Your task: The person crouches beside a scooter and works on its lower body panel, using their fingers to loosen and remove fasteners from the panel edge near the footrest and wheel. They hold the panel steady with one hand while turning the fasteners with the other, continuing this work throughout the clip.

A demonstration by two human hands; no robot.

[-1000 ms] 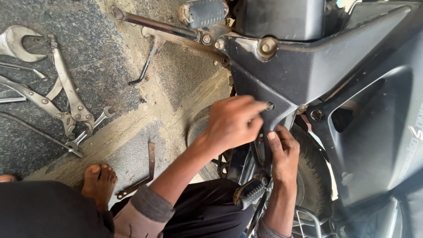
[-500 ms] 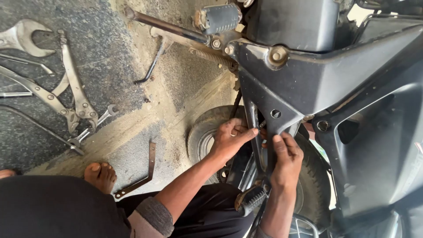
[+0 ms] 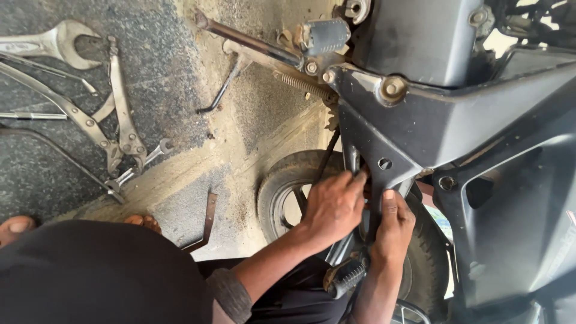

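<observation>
Bare hands (image 3: 360, 213), grey ribbed cuff (image 3: 231, 294) (left arm), dark clothing, bare toes (image 3: 15, 228).

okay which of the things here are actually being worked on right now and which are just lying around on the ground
In hand:
left hand and right hand on the black frame bracket above the rear tyre.

Lying about:
big spanner, locking pliers, small spanner, flat metal strip, bent rod.

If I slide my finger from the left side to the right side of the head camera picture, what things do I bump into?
Big open-ended wrench → locking pliers → bent metal strip → left hand → right hand → black motorcycle side panel.
</observation>
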